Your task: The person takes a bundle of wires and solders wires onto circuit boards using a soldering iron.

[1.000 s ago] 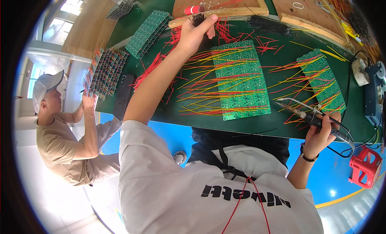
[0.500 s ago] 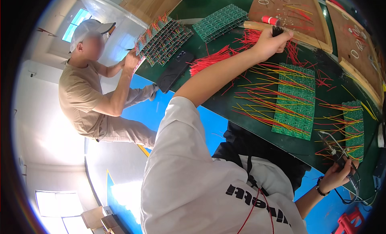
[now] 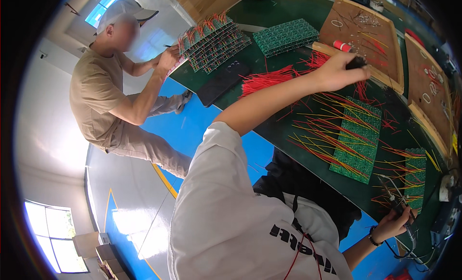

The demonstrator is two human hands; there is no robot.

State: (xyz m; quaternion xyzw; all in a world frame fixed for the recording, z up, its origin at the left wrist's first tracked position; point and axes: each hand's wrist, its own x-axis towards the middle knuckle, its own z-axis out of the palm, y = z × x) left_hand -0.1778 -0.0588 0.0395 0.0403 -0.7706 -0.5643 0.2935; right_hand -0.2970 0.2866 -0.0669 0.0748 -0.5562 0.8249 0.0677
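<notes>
My left hand (image 3: pixel 337 74) is closed around a small black brush (image 3: pixel 356 63), held above the table at the near edge of a wooden tray. Its bristles are blurred. My right hand (image 3: pixel 391 226) grips a soldering iron (image 3: pixel 397 206) with a thin metal tube along it, tip pointing away from me. Beside that tip lies a narrow green circuit board (image 3: pixel 415 176) with red and yellow wires sticking out to its left. Between my hands is a larger green circuit board panel (image 3: pixel 358 140), its rows of red and yellow wires also spreading leftward.
Red wires (image 3: pixel 267 81) lie in a heap left of my left forearm. Stacked boards (image 3: pixel 286 38), wired boards (image 3: pixel 214 44) and a dark phone (image 3: pixel 224 82) stand farther left. A red spool (image 3: pixel 342 46) sits by the wooden tray (image 3: pixel 397 63). A person (image 3: pixel 101 82) works at the table's left end.
The whole view has shifted and tilted, so the table's things appear lower. My left hand still holds the brush near the tray, and my right hand keeps its grip on the soldering iron.
</notes>
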